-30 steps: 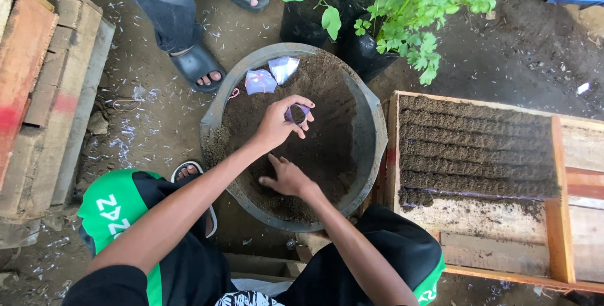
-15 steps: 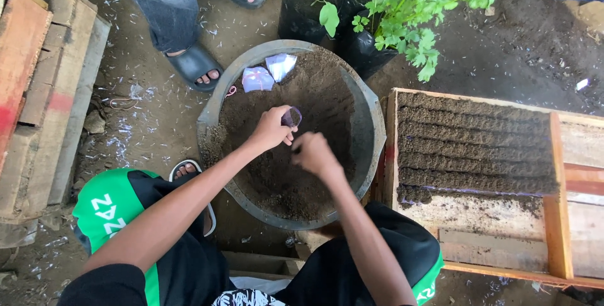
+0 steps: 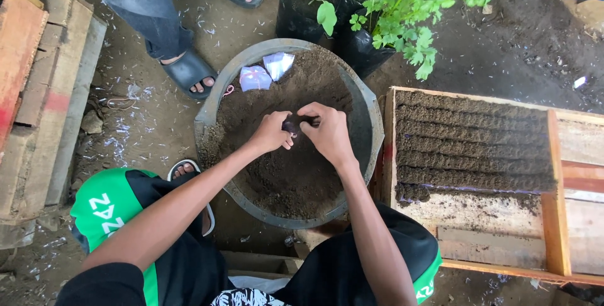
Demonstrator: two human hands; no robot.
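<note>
Both hands are meeting over the middle of the frame, above a grey basin (image 3: pixel 207 117) full of dark soil (image 3: pixel 283 174). Left hand (image 3: pixel 272 131) is pinching a small dark pouch (image 3: pixel 291 127) at its near side, fingers curled tight around it; right hand (image 3: pixel 328 133) is closing on the same pouch from the other side, thumb and forefinger narrowed onto its rim. How full the pouch is cannot be told, since the fingers are covering most of it.

For this step to go well, it seems the left hand should be keeping the mouth of the pouch open and level while the right is pressing soil in, working low over the basin so spilled soil is falling back inside. Gentle, even pressure is likely mattering, as thin film could tear or fold shut.

At the basin's upper rim, 2 pale folded packets (image 3: pixel 264 72) are lying on the soil. To the right of the frame, a wooden tray (image 3: pixel 553 174) is holding rows of packed soil filling its upper part, with its lower part bare. Leafy plants in black bags (image 3: pixel 365 4) are standing at the top centre, and another person's sandalled foot (image 3: pixel 189 73) is resting just left of the basin
</note>
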